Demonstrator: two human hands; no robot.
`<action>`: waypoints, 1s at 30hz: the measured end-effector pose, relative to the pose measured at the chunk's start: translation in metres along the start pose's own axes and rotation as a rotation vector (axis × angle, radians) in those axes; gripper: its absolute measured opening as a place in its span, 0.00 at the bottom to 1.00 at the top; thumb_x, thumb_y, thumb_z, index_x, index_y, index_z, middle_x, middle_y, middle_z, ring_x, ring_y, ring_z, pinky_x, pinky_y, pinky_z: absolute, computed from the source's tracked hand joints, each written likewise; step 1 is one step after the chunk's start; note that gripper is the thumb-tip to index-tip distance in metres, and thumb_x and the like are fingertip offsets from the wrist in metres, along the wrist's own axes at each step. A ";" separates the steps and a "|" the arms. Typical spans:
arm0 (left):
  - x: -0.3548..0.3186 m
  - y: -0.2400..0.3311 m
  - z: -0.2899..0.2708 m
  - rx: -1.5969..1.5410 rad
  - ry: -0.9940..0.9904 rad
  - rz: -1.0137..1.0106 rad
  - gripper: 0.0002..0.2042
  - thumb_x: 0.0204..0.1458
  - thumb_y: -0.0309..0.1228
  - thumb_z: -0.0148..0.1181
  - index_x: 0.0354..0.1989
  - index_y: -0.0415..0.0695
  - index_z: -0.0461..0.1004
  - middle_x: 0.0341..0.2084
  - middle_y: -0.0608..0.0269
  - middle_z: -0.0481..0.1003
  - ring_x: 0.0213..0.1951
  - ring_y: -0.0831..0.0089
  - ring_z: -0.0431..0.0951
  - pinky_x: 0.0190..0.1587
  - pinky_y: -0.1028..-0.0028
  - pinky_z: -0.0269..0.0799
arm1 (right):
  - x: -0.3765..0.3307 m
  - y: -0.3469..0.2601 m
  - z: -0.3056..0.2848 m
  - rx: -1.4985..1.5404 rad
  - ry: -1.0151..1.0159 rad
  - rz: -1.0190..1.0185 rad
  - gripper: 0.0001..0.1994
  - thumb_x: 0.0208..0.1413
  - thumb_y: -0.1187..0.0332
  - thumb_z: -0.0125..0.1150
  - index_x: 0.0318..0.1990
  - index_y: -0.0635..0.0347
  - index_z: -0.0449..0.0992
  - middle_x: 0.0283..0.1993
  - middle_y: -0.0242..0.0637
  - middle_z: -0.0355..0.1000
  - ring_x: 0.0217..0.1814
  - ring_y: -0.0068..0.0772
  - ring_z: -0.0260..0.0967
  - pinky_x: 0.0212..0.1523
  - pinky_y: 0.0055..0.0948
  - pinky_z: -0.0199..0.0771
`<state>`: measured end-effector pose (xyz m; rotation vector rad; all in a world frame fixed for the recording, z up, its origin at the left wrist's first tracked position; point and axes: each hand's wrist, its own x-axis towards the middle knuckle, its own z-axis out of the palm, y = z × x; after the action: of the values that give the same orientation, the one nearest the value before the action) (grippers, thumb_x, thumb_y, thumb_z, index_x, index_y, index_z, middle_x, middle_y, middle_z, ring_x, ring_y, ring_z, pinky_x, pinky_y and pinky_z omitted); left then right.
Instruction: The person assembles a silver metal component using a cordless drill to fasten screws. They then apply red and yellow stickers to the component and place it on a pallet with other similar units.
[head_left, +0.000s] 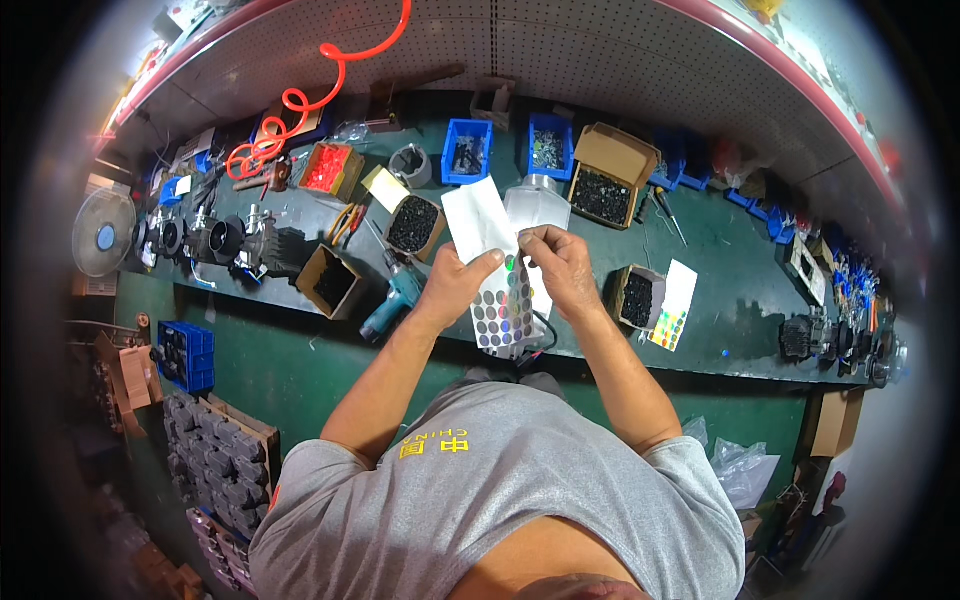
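Note:
A white sheet of round, shiny stickers (492,312) hangs in front of me over the bench's near edge, its upper part bare. My left hand (450,290) grips it from the left, thumb lying across its face. At the sheet's right edge, my right hand (562,268) is closed in a pinch; whether a loose sticker is between its fingertips is too small to tell. Just beyond my right hand stands a clear plastic container (541,205). To the left of my left hand lies a teal cordless drill (396,298).
Open boxes of small black parts (413,226) stand on the green bench (735,300). Blue bins (467,150) hold small hardware at the back. Another sticker sheet (676,303) lies at right. Motor-like assemblies (245,245) line the left; a red coiled hose (340,70) hangs above.

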<state>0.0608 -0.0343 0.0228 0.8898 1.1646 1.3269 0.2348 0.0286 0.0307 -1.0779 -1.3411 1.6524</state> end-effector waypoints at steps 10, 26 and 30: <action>0.011 0.001 0.003 -0.094 0.003 -0.250 0.09 0.59 0.21 0.59 0.46 0.35 0.75 0.39 0.57 0.78 0.40 0.72 0.81 0.41 0.74 0.79 | 0.009 -0.007 -0.017 -0.401 0.042 -0.543 0.05 0.58 0.76 0.64 0.41 0.65 0.80 0.36 0.36 0.73 0.39 0.30 0.70 0.41 0.28 0.71; 0.017 -0.008 0.007 -0.314 -0.076 -0.434 0.08 0.59 0.27 0.58 0.41 0.34 0.77 0.34 0.56 0.80 0.34 0.71 0.82 0.38 0.72 0.80 | 0.002 -0.003 -0.031 -0.699 -0.109 -0.754 0.10 0.51 0.75 0.70 0.42 0.56 0.82 0.36 0.33 0.76 0.41 0.33 0.72 0.47 0.35 0.66; 0.016 -0.013 0.009 -0.080 -0.011 -0.239 0.08 0.59 0.28 0.61 0.38 0.34 0.77 0.33 0.60 0.79 0.34 0.77 0.79 0.37 0.77 0.75 | -0.009 -0.005 -0.023 -0.316 -0.041 -0.246 0.11 0.58 0.77 0.60 0.47 0.69 0.79 0.43 0.40 0.79 0.43 0.27 0.77 0.47 0.29 0.78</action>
<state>0.0713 -0.0182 0.0100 0.6772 1.1621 1.1633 0.2599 0.0300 0.0345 -1.0104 -1.7289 1.3183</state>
